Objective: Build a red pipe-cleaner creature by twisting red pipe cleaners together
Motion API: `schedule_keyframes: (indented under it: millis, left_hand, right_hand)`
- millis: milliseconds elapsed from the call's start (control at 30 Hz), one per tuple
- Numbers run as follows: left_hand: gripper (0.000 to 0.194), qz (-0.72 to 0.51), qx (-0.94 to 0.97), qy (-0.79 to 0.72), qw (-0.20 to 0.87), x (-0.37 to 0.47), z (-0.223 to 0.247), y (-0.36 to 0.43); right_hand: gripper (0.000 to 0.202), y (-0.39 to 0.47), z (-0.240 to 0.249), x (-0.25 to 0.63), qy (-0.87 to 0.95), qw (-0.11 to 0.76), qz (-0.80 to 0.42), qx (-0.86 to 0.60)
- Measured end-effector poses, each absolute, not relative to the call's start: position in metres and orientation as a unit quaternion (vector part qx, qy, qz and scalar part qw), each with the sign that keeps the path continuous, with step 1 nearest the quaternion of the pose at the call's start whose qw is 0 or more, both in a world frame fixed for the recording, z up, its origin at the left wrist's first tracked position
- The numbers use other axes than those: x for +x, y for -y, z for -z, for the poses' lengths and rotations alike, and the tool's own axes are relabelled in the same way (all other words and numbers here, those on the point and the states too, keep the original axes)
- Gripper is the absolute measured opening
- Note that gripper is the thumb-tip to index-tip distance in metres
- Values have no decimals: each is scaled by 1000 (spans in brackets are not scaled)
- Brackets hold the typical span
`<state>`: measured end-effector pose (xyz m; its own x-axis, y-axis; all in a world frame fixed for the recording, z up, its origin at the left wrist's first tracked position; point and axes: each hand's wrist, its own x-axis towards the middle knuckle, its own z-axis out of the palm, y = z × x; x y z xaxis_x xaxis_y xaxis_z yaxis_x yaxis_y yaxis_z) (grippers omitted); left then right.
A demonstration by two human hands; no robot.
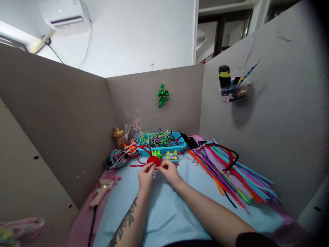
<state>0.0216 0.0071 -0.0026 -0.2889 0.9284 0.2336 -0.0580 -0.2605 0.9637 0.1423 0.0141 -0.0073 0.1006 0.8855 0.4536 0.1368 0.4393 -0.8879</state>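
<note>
Pinching red fuzzy piece [153, 160] by its near edge, left hand [146, 176] and right hand [170, 173] close together, likely to steady it; piece over blue cloth [169, 212], before tray [181, 147]

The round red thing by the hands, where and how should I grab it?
I'd pinch the round red thing by its near edge, coming from the near side, where the left hand meets it. The green piece crowds its far side, and the thin red strands sticking out look bendy, so probably poor handles.
</note>
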Motion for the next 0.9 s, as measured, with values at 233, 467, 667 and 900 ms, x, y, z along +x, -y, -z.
schedule_keyframes:
  millis: [233, 467, 667, 900]
  left_hand:
    - [32, -676, 423, -459, 392, 17, 3, -9]
    - [33, -688, 404, -425, 428, 19, 4, -12]
    - [33, -664, 446, -412, 435, 23, 3, -9]
    - [36, -656, 436, -402, 467, 27, -2, -4]
  right_hand:
    - [15, 8, -11, 145, 696, 466, -484, -255]
    - [22, -15, -6, 154, 607, 602, -371, -363]
    - [13, -19, 0, 151, 630, 607, -253, -414]
    - [12, -26, 5, 152, 589, 608, -303, -437]
